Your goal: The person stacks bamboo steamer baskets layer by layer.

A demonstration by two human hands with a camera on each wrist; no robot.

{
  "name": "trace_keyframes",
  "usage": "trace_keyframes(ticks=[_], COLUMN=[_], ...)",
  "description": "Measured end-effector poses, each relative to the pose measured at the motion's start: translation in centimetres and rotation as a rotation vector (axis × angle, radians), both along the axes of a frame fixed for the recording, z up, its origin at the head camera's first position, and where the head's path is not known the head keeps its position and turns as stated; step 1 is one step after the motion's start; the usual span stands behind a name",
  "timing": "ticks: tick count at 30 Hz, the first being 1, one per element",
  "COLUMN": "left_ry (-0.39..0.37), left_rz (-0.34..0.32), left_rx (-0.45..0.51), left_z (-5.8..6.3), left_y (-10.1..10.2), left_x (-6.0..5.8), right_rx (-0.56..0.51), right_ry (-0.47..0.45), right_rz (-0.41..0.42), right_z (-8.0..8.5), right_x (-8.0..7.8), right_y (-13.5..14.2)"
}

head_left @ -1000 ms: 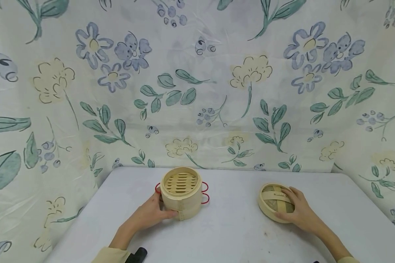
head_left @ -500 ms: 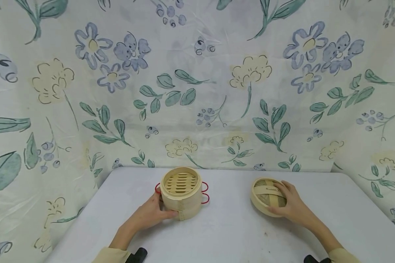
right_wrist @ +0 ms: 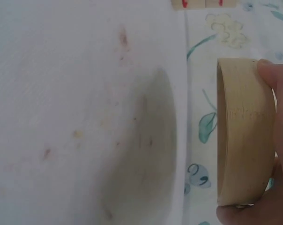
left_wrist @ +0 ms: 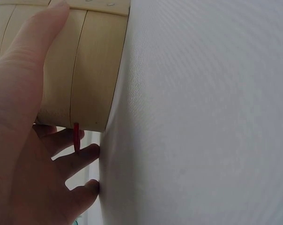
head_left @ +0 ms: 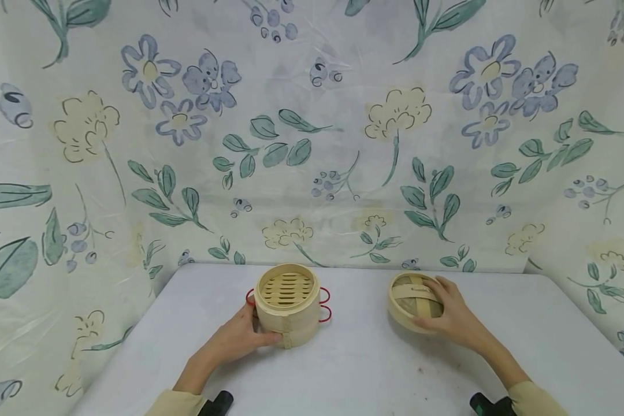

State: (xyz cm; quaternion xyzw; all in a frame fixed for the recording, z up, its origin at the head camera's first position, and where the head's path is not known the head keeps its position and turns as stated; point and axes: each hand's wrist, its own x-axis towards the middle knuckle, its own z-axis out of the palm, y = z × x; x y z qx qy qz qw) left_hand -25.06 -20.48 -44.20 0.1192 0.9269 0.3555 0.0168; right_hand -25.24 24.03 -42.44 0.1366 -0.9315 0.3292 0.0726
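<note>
A bamboo steamer [head_left: 299, 323] with a slatted floor and red loop handles stands upright on the table. My left hand [head_left: 239, 342] holds its left side, thumb across the front; in the left wrist view the fingers [left_wrist: 78, 159] spread by a red handle [left_wrist: 76, 137] low on the steamer wall [left_wrist: 62, 89]. To the right, my right hand [head_left: 452, 315] grips the round bamboo steamer lid [head_left: 409, 292] by its rim, woven top facing up. In the right wrist view the lid [right_wrist: 247, 131] hangs clear of the table, its shadow below, with a thumb and finger at opposite edges.
The white table [head_left: 353, 370] carries a few small brownish stains [head_left: 420, 370] near the right hand. A floral cloth [head_left: 343, 144] hangs behind the table and along its sides. Black wrist devices [head_left: 491, 404] show at the sleeves.
My right hand has lifted the lid and carried it left and toward the back of the table. The left hand and the steamer have stayed put.
</note>
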Motion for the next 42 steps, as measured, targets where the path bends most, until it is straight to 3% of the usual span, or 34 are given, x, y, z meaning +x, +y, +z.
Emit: trace_keyframes(ticks=[10, 30, 42], left_ry=[0.011, -0.026, -0.026], left_rz=[-0.003, 0.022, 0.039], left_rx=[0.002, -0.023, -0.041], left_z=[0.1, 0.2, 0.3], left_y=[0.2, 0.4, 0.2], left_x=[-0.1, 0.1, 0.1], right_rx=[-0.013, -0.021, -0.034], right_ry=[0.057, 0.073, 0.073], right_rz=[0.011, 0.055, 0.040], right_z=[1.5, 4.8, 6.7], right_x=[-0.9, -3.0, -4.3], right_y=[-1.9, -7.2, -10.9])
